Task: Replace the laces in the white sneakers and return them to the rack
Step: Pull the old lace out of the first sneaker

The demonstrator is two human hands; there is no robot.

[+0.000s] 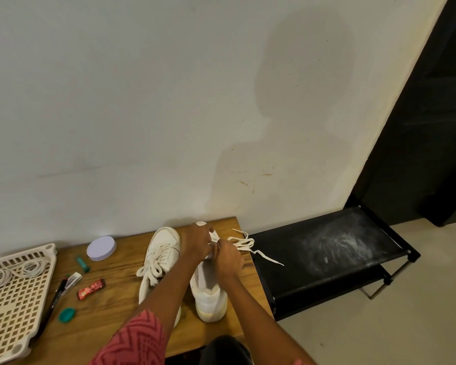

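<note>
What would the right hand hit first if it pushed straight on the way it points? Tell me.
Probably the loose lace trailing past the sneaker toe; the right hand already pinches it. Beyond lies the wall; depth unclear.

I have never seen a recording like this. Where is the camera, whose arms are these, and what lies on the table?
There is no machine here. The one picture comes from a camera worn on a person's head, looking forward and down, so the two arms are the person's own.

Both hands work at the toe end of the right sneaker. The left hand and the right hand both hold its lace, whose loose end trails off the table edge. The left sneaker beside it is already laced.

On the wooden table there are also a perforated tray with coiled laces, a round lid, a pen, a red wrapper and small green items.

The black rack stands to the right.
</note>
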